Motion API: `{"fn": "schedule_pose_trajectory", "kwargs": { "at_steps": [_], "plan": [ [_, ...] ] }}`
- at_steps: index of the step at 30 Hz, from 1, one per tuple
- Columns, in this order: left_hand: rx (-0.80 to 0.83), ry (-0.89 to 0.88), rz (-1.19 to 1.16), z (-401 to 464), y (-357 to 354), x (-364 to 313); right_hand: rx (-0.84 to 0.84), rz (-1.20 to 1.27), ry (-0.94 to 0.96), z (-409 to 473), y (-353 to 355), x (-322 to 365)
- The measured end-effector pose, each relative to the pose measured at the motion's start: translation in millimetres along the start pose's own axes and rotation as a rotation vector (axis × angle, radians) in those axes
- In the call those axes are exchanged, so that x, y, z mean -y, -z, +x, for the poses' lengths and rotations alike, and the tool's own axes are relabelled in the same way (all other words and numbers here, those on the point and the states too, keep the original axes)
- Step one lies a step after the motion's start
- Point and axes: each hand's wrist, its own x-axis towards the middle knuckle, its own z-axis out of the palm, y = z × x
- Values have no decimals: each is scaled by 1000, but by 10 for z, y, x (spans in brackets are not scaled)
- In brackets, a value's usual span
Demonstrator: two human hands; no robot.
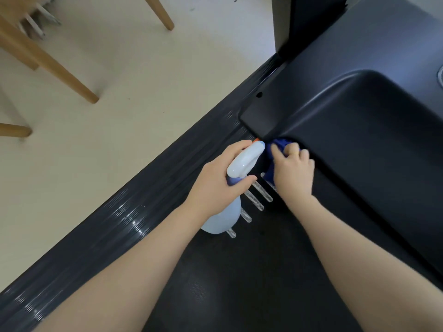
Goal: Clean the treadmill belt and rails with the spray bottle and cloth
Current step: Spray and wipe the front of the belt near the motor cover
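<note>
Gripping the pale spray bottle (224, 212) by its neck, the left hand (217, 180) holds it upright over the belt (239, 271), nozzle aimed at the blue cloth (275, 149) just beside it, bunched in the right hand (293, 171) against the motor cover (359, 140); the rail (115, 224) runs diagonally to the left.

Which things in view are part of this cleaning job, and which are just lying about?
Job: spray bottle in left hand; blue cloth in right hand; treadmill belt; side rail; motor cover.
Lying about: wooden chair legs; floor.

dark treadmill belt (251, 271), white dashes; treadmill on cream floor (143, 92), wooden legs (60, 68)
</note>
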Motion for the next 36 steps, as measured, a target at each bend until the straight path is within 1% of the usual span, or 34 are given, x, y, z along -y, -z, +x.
{"fn": "schedule_pose_trajectory", "kwargs": {
  "at_steps": [1, 4, 5, 6, 7, 9, 10, 11, 12, 13, 15, 16, 17, 18, 20, 21, 22, 23, 25, 26, 27, 28, 29, 32, 33, 34, 35, 36],
  "plan": [
    [-8, 18, -15, -12, -20, 0, 18, 53, 84, -81, 6, 99],
    [-25, 18, 2, -47, -90, -1, 19, 183, 439, -207, 69, 176],
    [-28, 11, 18, -52, -101, -2, -2, 185, 487, -156, 74, 120],
    [-26, 3, 28, -51, -107, 4, -16, 160, 477, -96, 57, 52],
    [-16, -5, 34, -44, -110, 12, -27, 114, 407, -32, 37, -2],
    [3, -7, 44, -35, -108, 15, -8, 38, 138, 34, 6, -11],
    [5, 1, 34, -29, -109, 16, -6, 46, 34, 24, 4, 51],
    [1, 11, 8, -25, -107, 22, -22, 64, -20, -8, 19, 135],
    [-6, 26, -24, -22, -107, 30, -35, 90, -8, -51, 28, 214],
    [-16, 44, -52, -24, -104, 37, -19, 115, 72, -102, 43, 257],
    [-26, 76, -87, -27, -90, 51, 49, 151, 305, -149, 44, 178],
    [-29, 86, -99, -31, -80, 65, 91, 140, 359, -102, 47, 76],
    [-29, 93, -108, -38, -71, 76, 126, 109, 342, -17, 44, -39],
    [-26, 98, -113, -51, -64, 84, 145, 75, 254, 69, 41, -126],
    [-7, 97, -109, -72, -64, 91, 122, 22, -26, 154, 37, -157],
    [4, 97, -104, -78, -69, 91, 92, 23, -81, 131, 44, -80],
    [12, 102, -97, -77, -77, 91, 55, 54, -40, 83, 60, 27],
    [23, 105, -88, -72, -81, 94, 42, 101, 55, 2, 74, 139],
    [59, 92, -46, -55, -95, 102, 87, 187, 292, -180, 107, 246],
    [78, 80, -18, -51, -105, 105, 113, 203, 369, -201, 142, 229],
    [90, 64, 7, -54, -112, 110, 117, 203, 398, -167, 137, 170],
    [94, 41, 28, -59, -117, 112, 96, 186, 372, -103, 123, 99],
    [95, 15, 47, -64, -122, 115, 59, 153, 301, -32, 99, 40],
    [100, -16, 87, -78, -129, 124, 36, 84, -15, 33, 70, 99],
    [94, -9, 84, -79, -135, 124, 43, 100, -64, -9, 82, 179],
    [89, 0, 80, -79, -140, 124, 90, 138, -64, -83, 109, 252],
    [90, 8, 85, -82, -147, 131, 142, 180, -1, -179, 140, 303],
    [95, 15, 92, -85, -149, 137, 169, 197, 113, -258, 187, 296]
  ]
}}
